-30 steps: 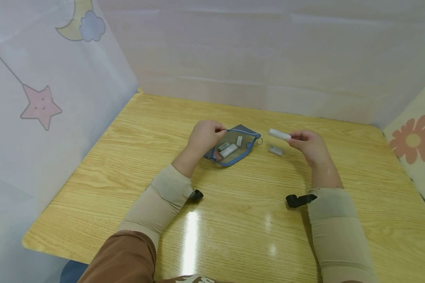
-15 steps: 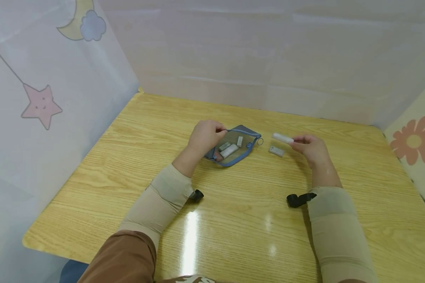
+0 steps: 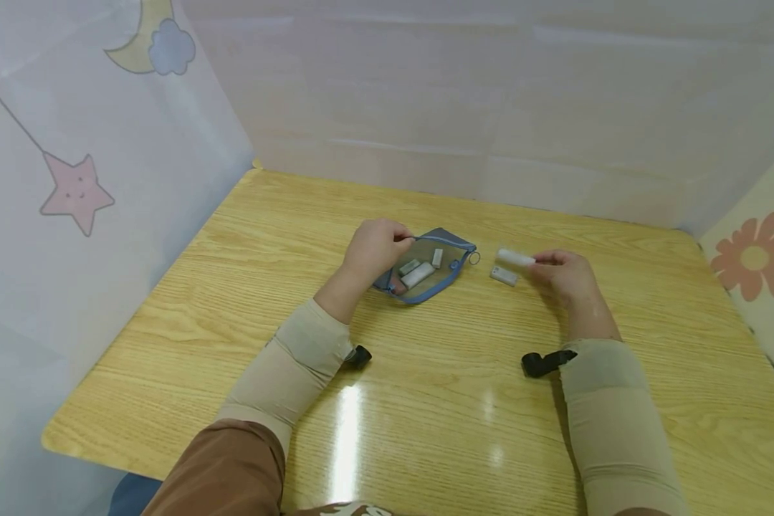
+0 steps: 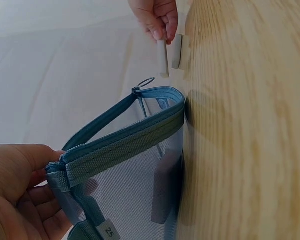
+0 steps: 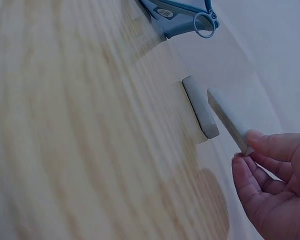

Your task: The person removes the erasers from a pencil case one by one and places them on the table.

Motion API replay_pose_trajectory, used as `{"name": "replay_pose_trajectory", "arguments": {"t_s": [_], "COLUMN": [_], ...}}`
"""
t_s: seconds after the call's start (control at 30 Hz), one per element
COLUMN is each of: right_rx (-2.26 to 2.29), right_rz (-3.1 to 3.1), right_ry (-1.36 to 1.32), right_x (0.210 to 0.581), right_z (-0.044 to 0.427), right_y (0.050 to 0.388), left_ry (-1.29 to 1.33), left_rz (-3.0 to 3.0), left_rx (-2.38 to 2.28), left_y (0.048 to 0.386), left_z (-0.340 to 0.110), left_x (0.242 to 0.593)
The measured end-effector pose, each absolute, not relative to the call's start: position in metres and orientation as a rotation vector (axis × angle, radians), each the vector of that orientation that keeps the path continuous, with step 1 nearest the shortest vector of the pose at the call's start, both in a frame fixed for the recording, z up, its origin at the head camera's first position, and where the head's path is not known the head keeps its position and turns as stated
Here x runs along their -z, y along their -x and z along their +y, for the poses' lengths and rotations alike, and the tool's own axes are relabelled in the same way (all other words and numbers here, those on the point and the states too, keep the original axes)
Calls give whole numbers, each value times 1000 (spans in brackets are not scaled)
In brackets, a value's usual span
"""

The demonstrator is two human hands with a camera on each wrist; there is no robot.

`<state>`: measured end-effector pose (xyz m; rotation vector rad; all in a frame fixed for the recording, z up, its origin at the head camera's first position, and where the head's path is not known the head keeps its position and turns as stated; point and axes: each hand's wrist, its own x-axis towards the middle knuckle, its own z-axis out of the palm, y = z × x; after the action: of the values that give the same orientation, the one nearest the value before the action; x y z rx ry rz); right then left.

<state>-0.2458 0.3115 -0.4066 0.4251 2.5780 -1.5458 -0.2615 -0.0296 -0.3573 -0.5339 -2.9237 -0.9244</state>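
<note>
My left hand [image 3: 375,245] pinches the edge of a blue mesh zip pouch [image 3: 436,288] at its left end. The pouch's mouth gapes, and several small blocks [image 3: 418,275] lie inside, mostly pale, one reddish. In the left wrist view a dark block [image 4: 166,187] shows through the mesh. To the right, my right hand [image 3: 570,276] holds a pale rectangular block [image 3: 514,257] by one end, between thumb and fingers. A similar pale block [image 3: 504,275] lies on the table just under it; the right wrist view has the two blocks close but apart.
A metal ring [image 3: 474,259] hangs at the pouch's right end. The wood-grain table [image 3: 426,373] meets a pale wall sheet [image 3: 387,107] at the back. A printed sheet [image 3: 26,287] stands along the left, and another with a flower [image 3: 755,256] on the right.
My right hand has come down a little with its block, nearer to the block on the table. The left hand and the pouch stay almost still.
</note>
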Motion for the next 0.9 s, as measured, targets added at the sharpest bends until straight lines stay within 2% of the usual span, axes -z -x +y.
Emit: {"name": "replay_pose_trajectory", "arguments": {"t_s": [0.9], "right_rx": [1386], "right_rz": [2702], "right_ry": [-414], "right_x": [416], "right_z": [309], "right_y": [247], "left_ry": [537], "left_rz": [-2919], "left_rx": [931], "left_y": [261], "left_z": [-30], "left_x": [357]}}
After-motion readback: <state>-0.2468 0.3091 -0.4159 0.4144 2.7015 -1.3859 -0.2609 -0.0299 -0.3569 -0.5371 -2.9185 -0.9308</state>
